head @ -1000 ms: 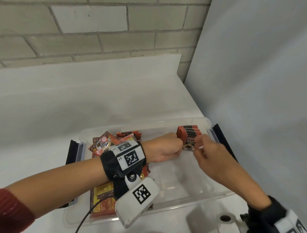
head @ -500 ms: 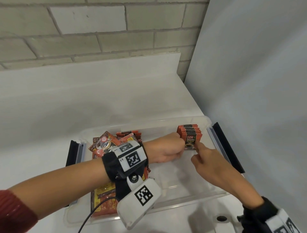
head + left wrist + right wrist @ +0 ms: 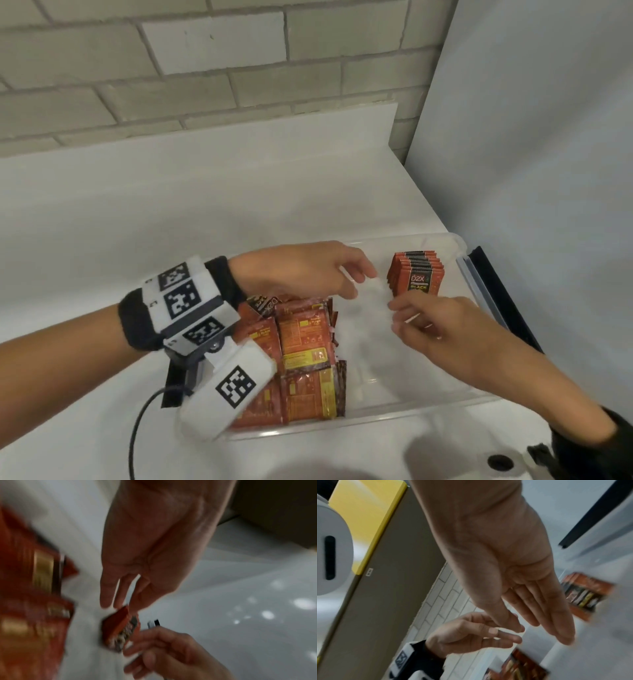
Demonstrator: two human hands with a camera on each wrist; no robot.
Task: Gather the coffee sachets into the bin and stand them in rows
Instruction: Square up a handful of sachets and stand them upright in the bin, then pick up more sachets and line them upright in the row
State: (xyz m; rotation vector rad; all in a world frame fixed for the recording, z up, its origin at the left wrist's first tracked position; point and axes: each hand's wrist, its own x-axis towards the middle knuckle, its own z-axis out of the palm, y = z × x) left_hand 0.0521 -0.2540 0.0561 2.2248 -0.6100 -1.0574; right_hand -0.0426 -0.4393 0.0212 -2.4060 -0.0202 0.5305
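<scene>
A clear plastic bin [image 3: 376, 416] sits on the white counter. Several red coffee sachets [image 3: 416, 274] stand in a short row at its back right corner. A pile of flat sachets [image 3: 305, 342] fills its left side. My left hand [image 3: 342, 277] hovers over the bin just left of the row, fingers relaxed and holding nothing. My right hand [image 3: 404, 315] is just in front of the row, also holding nothing. The left wrist view shows the row [image 3: 121, 626] beyond my loose left fingertips [image 3: 106, 601]. In the right wrist view my right fingers [image 3: 556, 622] are straight beside the row [image 3: 585, 596].
Black lid clips flank the bin on the right [image 3: 503, 301] and on the left [image 3: 171, 383]. A brick wall [image 3: 205, 68] rises behind the counter and a white panel [image 3: 548, 171] stands close on the right. A drain hole [image 3: 500, 462] lies at the near right.
Both hands have come off the standing row. The left hand has opened and drawn back to the left; the right hand has pulled slightly toward me.
</scene>
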